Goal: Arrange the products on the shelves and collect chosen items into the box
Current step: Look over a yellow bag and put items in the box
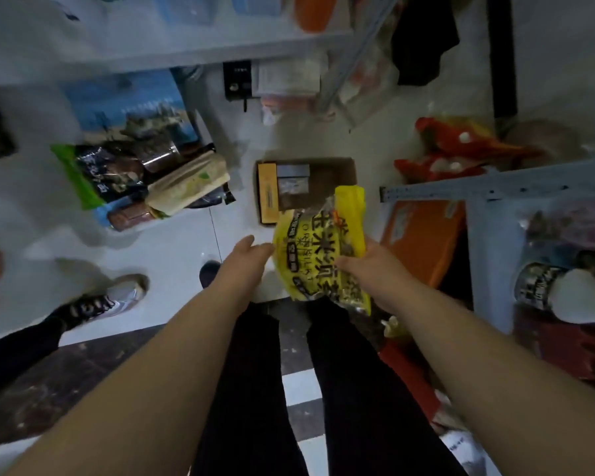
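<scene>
Yellow plastic food packet (320,249) is gripped in the right hand (368,261) above the brown cardboard box's (340,168) near edge. The left hand (246,257) is flat open beside it, probably steadying for the drop.

Easiest lane is the bare white floor (172,249) between the pile of packets (152,180) on the left shelf and the cardboard box (330,180). The box is open on top. The right half of its bottom is free, and the left half is taken up by a slim yellow carton (267,194) and a grey packet (292,182). The yellow bag (318,249) gripped by the right hand (368,262) hangs over the box's near corner. The right side is tight: an orange case (423,235) sits close to the box, a metal shelf rail (478,190) runs above it, and red bags (454,149) are behind. Someone's shoe (117,297) is on the floor off to the left.
</scene>
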Demonstrator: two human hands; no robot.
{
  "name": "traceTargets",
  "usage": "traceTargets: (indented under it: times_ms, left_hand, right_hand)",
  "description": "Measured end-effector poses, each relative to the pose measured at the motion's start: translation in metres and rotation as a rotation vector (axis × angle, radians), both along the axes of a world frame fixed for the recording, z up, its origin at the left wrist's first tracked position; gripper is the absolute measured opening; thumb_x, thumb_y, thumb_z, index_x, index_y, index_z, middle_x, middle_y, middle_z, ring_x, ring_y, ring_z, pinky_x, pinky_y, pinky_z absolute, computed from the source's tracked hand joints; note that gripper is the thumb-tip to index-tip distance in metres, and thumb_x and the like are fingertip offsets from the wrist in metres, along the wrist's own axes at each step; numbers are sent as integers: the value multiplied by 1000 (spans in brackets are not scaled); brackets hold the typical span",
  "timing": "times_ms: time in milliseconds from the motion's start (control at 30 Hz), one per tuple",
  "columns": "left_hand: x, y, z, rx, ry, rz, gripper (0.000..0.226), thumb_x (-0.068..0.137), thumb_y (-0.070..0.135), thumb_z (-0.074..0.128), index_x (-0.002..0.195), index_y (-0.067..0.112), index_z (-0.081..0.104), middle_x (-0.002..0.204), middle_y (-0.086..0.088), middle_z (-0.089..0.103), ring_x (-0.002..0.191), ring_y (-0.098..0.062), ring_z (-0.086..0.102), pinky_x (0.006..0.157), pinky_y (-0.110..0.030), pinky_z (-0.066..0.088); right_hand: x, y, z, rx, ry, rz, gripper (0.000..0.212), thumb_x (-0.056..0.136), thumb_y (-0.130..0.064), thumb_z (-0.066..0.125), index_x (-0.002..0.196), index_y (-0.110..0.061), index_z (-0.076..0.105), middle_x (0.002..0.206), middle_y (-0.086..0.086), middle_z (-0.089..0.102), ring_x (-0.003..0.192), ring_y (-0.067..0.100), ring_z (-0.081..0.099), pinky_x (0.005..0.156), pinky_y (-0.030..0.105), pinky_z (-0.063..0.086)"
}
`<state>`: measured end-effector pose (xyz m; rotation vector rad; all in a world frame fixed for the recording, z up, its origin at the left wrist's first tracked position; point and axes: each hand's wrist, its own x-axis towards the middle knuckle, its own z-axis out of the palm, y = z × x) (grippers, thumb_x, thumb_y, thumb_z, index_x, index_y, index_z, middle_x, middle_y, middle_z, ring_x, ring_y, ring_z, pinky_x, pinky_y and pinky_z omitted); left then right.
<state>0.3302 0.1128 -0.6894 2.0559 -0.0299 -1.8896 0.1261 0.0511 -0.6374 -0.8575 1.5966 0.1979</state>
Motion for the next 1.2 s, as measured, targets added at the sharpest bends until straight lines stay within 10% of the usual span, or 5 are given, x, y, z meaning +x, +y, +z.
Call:
traceTargets:
  times_ms: [167, 433, 533, 833, 1200]
  left_hand:
    - [11, -18, -76, 3, -87, -33, 48, 94, 24, 63, 141, 21, 53, 113, -12, 63, 100, -27, 65, 96, -42, 57]
    - [17, -34, -188, -42, -231, -339, 48, 97, 24, 59, 144, 23, 50, 94, 3, 61, 89, -20, 65, 83, -34, 59]
    - [16, -47, -214, -158, -233, -495, 53, 100, 24, 59, 150, 22, 41, 113, 3, 58, 88, -18, 57, 63, -22, 45]
    - [8, -44, -280, -207, -361, -481, 58, 92, 22, 64, 141, 20, 33, 130, -12, 53, 104, -33, 62, 82, -43, 57]
    - [-31, -61, -293, -362, -771, -1409, 76, 96, 26, 56, 159, 13, 16, 166, -23, -5, 153, -48, -4, 123, -57, 18]
  right_hand:
    - [-14, -35, -93, -111, 139, -76, 22, 99, -27, 66, 120, -30, 60, 122, 4, 68, 110, 31, 64, 100, 52, 52]
    - [-18, -91, -207, -395, 291, 623, 25, 102, -7, 48, 121, -2, 64, 118, 23, 63, 110, 38, 59, 74, 31, 33]
    - [-16, -94, -241, -453, 204, 899, 42, 96, 3, 53, 137, -4, 61, 142, 23, 55, 131, 40, 50, 101, 34, 36]
    - [-4, -92, -325, -396, 258, 1156, 63, 91, -1, 55, 148, -28, 53, 142, 16, 51, 124, 41, 54, 101, 47, 49]
    - [-15, -127, -352, -435, 391, 1236, 39, 100, -9, 45, 130, -23, 66, 136, 11, 61, 123, 35, 58, 108, 46, 45]
